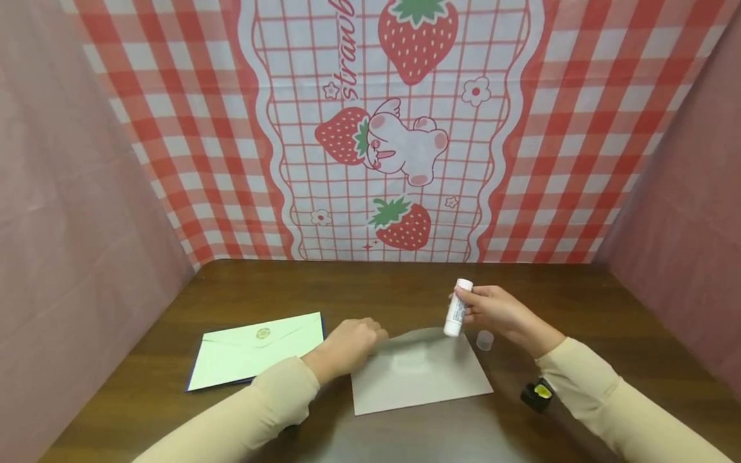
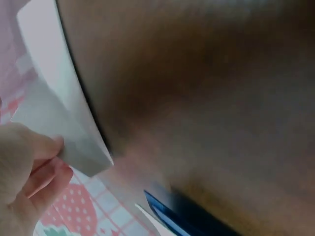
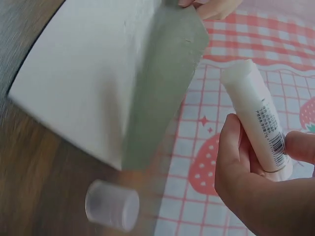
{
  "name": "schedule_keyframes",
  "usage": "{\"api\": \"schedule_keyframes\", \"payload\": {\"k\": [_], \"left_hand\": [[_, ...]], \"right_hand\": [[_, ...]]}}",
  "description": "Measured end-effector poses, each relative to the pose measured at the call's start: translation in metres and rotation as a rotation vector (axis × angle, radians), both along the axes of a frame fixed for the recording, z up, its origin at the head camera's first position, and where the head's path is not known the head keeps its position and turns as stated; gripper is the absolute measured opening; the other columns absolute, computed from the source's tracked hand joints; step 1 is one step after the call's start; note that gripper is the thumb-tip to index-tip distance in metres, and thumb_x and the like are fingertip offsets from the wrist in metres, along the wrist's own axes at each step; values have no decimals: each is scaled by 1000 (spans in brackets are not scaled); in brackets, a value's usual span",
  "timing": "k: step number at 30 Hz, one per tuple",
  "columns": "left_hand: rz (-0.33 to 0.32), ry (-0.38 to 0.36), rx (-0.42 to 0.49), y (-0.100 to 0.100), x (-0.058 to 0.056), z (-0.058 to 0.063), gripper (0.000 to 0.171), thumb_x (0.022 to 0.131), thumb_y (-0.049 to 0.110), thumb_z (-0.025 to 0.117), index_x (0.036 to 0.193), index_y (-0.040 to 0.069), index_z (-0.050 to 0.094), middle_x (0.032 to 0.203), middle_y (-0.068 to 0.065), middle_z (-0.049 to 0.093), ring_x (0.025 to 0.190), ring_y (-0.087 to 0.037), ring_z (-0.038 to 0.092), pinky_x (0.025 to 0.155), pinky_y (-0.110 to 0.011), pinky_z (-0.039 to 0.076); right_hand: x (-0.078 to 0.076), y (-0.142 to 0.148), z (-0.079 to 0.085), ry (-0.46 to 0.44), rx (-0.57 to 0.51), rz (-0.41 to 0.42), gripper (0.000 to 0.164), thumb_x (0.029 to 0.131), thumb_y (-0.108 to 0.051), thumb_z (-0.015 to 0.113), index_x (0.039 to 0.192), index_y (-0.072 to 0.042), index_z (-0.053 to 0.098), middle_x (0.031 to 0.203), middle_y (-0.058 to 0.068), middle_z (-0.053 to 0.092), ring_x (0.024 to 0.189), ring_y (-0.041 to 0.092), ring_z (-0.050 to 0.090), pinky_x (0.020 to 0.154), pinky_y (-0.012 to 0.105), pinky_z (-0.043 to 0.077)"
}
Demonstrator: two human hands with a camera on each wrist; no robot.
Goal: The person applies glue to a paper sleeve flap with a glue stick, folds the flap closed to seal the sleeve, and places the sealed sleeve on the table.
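Observation:
A white glue stick (image 1: 458, 308) without its cap is gripped in my right hand (image 1: 503, 315), held tilted above the far right corner of a pale envelope (image 1: 425, 382). In the right wrist view, a printed label with a barcode shows on the glue stick (image 3: 266, 130). My left hand (image 1: 350, 344) pinches the left end of the envelope's flap (image 2: 74, 142), which stands lifted; its fingertips are hidden in the head view. Just right of the envelope lies the translucent cap (image 1: 485, 341) on the table.
A light green envelope (image 1: 263, 354) with a round gold seal lies on a dark blue one at the left of the brown wooden table (image 1: 278, 289). A small black object with a yellow top (image 1: 537, 395) is beside my right sleeve. A strawberry-patterned cloth (image 1: 382, 193) hangs behind.

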State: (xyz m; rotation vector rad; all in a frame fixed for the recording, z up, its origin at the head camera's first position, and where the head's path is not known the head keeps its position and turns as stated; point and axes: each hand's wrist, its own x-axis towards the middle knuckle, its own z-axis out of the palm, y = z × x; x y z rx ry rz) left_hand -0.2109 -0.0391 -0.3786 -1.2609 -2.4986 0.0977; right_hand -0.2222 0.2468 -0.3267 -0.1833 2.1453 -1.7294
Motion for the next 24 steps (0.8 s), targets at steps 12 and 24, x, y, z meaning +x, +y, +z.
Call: {"api": "schedule_keyframes", "payload": {"k": [12,24], "left_hand": [[-84,326,-312,3,13,0,22,84,16,69,104,22,69,91,13,68,81,-3,59,70,-14,47],[-67,89,-184,-5,19,3,18,85,13,67,98,24,71,85,8,67,81,-6,61,68,-18,51]], "right_hand": [[-11,-29,-19,-151,41,172,50,104,-26,36,123,20,46,96,6,66,85,10,62,78,27,54],[2,-40,-41,-233,143,303,38,102,-23,41,111,11,56,91,6,68,81,12,60,73,26,52]]}}
